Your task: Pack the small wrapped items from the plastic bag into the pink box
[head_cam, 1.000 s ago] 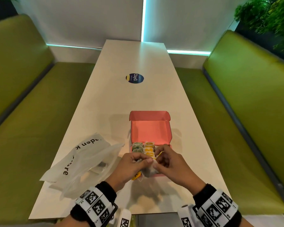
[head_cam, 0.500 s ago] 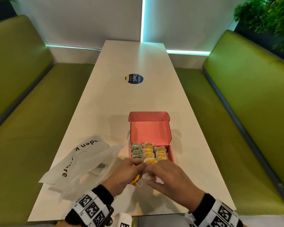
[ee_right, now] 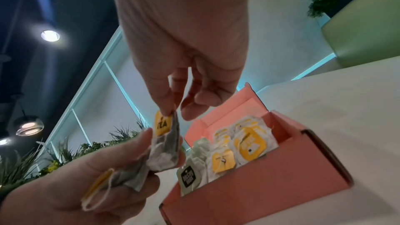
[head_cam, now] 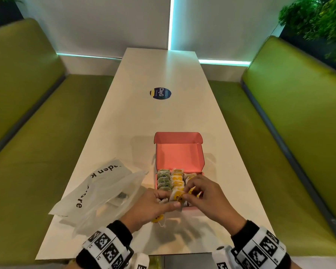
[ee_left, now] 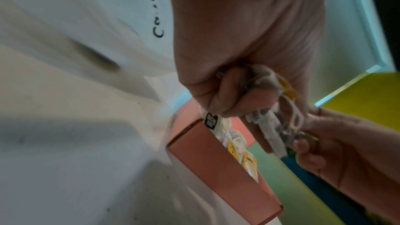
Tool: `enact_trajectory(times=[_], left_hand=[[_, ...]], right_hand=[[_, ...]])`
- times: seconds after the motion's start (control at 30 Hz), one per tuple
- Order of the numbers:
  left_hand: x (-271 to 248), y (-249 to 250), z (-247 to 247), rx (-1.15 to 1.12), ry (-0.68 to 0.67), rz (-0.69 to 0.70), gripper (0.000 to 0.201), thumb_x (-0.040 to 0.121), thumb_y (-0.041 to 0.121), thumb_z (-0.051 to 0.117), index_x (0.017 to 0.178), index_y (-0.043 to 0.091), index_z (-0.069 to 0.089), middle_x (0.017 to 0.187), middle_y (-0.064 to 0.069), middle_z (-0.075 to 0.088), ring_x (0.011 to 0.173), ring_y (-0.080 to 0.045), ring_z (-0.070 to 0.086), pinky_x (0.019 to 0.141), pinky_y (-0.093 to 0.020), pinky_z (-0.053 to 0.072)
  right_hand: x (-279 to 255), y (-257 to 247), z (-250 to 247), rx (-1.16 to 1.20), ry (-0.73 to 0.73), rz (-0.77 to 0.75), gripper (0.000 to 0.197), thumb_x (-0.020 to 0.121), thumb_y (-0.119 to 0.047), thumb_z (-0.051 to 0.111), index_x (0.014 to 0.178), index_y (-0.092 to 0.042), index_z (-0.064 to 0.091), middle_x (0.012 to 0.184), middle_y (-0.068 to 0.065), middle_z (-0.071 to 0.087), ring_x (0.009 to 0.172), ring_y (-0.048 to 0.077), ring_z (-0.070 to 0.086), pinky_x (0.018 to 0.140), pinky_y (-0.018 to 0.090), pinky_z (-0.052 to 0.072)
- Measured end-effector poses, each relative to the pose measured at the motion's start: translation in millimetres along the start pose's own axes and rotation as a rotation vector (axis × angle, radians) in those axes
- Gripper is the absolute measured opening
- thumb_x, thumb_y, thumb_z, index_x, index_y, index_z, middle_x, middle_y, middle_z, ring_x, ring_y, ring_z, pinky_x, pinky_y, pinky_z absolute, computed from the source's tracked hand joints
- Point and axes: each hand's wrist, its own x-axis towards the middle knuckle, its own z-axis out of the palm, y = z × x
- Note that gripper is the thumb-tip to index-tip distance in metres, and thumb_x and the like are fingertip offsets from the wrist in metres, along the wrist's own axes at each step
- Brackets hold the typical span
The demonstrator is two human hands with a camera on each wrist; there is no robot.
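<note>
Pulling one tea bag point(ee_right: 165, 150) off the bunch, that's the step here. The right hand point(head_cam: 208, 199) has thumb and forefinger pinched on the bag's yellow tag, other fingers loosely curled, while the left hand point(head_cam: 153, 204) is curled around a few more bags, with one tag and string dangling below it. The pink box point(head_cam: 179, 152) sits just beyond both hands, lid up, already mostly filled with neat rows of green and yellow bags. My guess: next move is lifting this one free without the strings snagging, then slotting it upright into the row nearest the hands, where space looks tight.

The plastic bag point(head_cam: 97, 193) lies crumpled just left of the left hand, with something dark still inside it. The surface point(head_cam: 163, 117) is a long pale one with a round sticker point(head_cam: 160, 93) further out past the box, green benches either side, plants in the corner.
</note>
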Motion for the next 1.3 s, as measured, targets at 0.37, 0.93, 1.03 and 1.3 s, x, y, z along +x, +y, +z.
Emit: enact_trajectory(times=[0.37,0.93,1.03,1.3], left_hand=[[19.1,0.8,-10.8,0.518,0.302,0.063,0.008,0.075,0.03,0.075,0.081,0.034,0.072,0.08,0.011,0.069,0.076,-0.001,0.062,0.07,-0.019,0.046],[17.8,-5.1,24.2,1.005,0.101,0.034,0.026,0.086,0.048,0.054,0.105,0.034,0.067,0.106,0.005,0.067,0.101,-0.018,0.059,0.08,-0.03,0.048],[17.0,-6.3,27.5,1.081,0.087,0.039,0.027,0.088,0.046,0.051,0.107,0.034,0.065,0.111,0.004,0.065,0.104,-0.019,0.057,0.077,-0.03,0.044],[13.9,-2.9,30.1,1.089,0.119,0.04,0.027,0.09,0.04,0.049,0.11,0.031,0.065,0.112,0.003,0.065,0.104,-0.021,0.058,0.077,-0.029,0.044]], right_hand=[[10.2,5.5,-24.8,-0.075,-0.02,0.046,0.026,0.08,-0.007,0.068,0.073,-0.027,0.053,0.066,-0.014,0.058,0.061,0.001,0.053,0.058,0.009,0.039],[6.3,39.2,-28.2,-0.18,0.35,0.313,0.012,0.08,-0.024,0.07,0.072,-0.02,0.062,0.072,-0.005,0.066,0.068,0.019,0.061,0.063,0.025,0.04],[9.6,42.6,-16.0,-0.096,0.414,0.409,0.006,0.08,-0.018,0.067,0.074,-0.018,0.066,0.078,-0.001,0.064,0.08,0.02,0.056,0.069,0.028,0.036],[25.3,41.5,-5.0,-0.175,0.43,0.482,0.009,0.083,-0.021,0.063,0.078,-0.013,0.065,0.073,0.003,0.063,0.077,0.024,0.056,0.065,0.027,0.034]])
